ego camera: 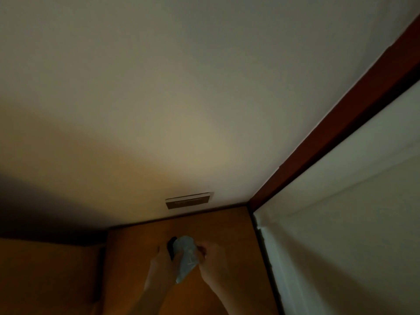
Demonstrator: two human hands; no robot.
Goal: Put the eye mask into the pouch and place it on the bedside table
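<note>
hands (167,258) (212,258) gripping pale pouch (186,258), dark eye mask (171,246), wooden bedside table (227,223)

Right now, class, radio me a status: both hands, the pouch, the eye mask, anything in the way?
Left hand shut on dark eye mask. Right hand pinching pale grey-blue fabric pouch. Mask not fully in. Both above wooden bedside table; nothing in the way.

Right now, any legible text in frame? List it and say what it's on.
None can be read.
Wall plate: a dark strip with a faint line that may be lettering, too small and blurred to read.
Pouch: faint pale markings on the light fabric, held between the left hand and right hand, too dim and blurred to make out.
Dark eye mask: no text visible.
</note>
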